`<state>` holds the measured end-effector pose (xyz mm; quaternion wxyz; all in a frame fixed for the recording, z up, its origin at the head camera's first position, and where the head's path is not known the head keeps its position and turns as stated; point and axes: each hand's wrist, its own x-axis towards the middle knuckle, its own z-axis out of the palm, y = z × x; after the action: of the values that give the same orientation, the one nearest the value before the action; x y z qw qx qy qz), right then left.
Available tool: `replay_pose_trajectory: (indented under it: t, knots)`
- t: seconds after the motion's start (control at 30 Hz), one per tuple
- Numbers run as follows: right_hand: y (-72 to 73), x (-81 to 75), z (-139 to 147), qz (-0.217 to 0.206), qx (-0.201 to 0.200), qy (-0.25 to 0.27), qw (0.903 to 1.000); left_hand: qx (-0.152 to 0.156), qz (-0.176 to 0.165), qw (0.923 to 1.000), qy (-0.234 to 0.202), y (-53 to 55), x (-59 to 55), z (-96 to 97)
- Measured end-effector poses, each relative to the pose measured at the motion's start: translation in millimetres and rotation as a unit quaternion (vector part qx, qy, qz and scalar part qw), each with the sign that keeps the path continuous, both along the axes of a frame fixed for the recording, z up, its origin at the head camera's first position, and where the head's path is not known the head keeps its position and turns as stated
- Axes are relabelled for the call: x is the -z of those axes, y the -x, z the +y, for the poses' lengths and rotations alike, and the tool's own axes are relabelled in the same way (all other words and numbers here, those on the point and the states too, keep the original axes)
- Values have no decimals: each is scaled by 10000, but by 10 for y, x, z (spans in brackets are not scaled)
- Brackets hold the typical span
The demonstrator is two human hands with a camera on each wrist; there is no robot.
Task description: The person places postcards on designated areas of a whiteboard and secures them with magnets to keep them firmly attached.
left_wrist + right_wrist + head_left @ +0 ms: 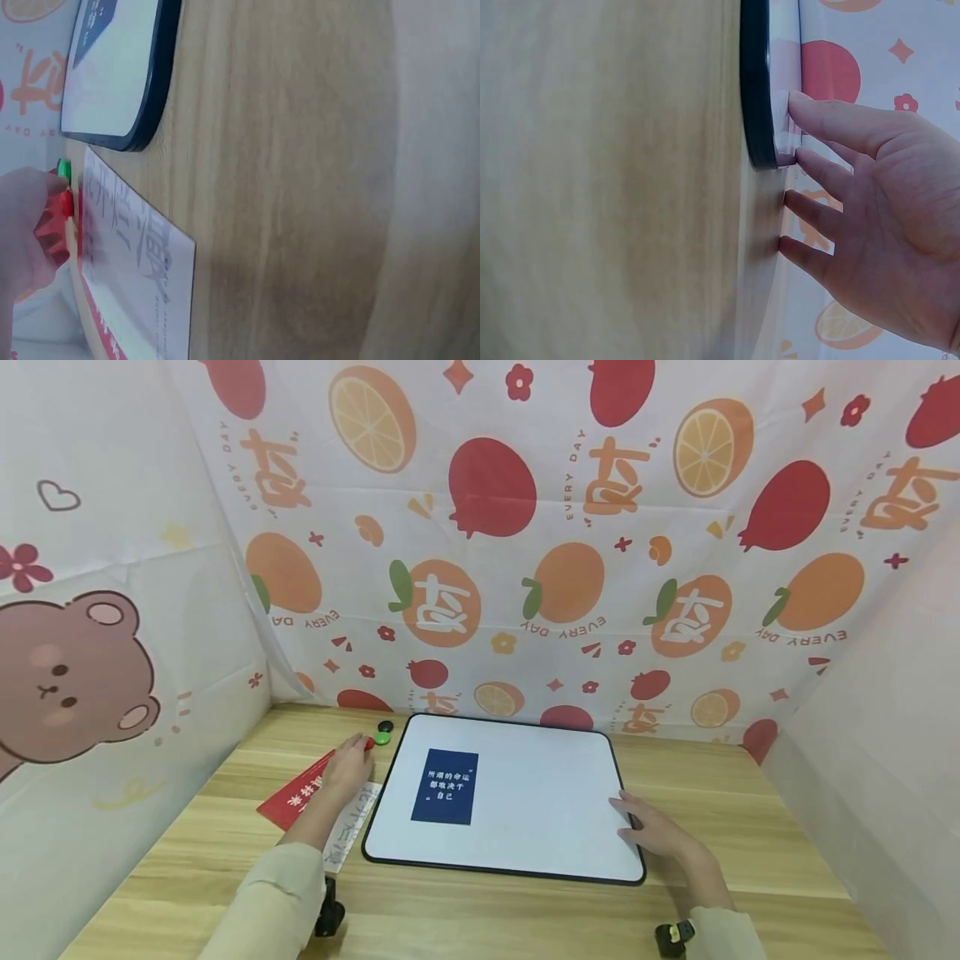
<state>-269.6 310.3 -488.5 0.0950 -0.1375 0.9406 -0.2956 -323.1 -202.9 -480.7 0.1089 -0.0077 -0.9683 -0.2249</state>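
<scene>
A white board [547, 802] with a black rim lies on the wooden table, and a dark blue card [445, 787] with white writing lies on its left part. Left of the board, my left hand [351, 768] pinches a round red magnet [369, 742] at its fingertips, low over the table. Touching distance away are a green magnet [382, 738] and a black magnet [386, 726]. My right hand [892, 202] rests at the board's right edge, fingers spread and fairly straight, the thumb on the white face.
Under the left forearm lie a red card [288, 802] with white print and a white paper strip [352, 827] with grey writing. Fruit-patterned cloth [495, 593] hangs behind the table, and pale cloth [210, 618] closes the left side.
</scene>
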Motion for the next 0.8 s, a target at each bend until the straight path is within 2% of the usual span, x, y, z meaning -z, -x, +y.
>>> replay_pose_trajectory:
  t: [0.1,0.2,0.47,0.67,0.8]
  knots:
    - [-5,1,-6,-48,25,27,10000,71,-110,9999,87,9,46,-9]
    - [-6,-5,-12,-71,40,37,10000,13,-109,9998,158,33,86,-21]
    - [0,-25,-7,-18,-9,-28,10000,-215,193,9991,313,71,103,-9]
    - [0,-30,-17,-64,14,-27,10000,-171,304,9991,237,57,104,11]
    - [1,-19,-13,-71,29,-22,10000,-144,498,9986,99,42,108,22]
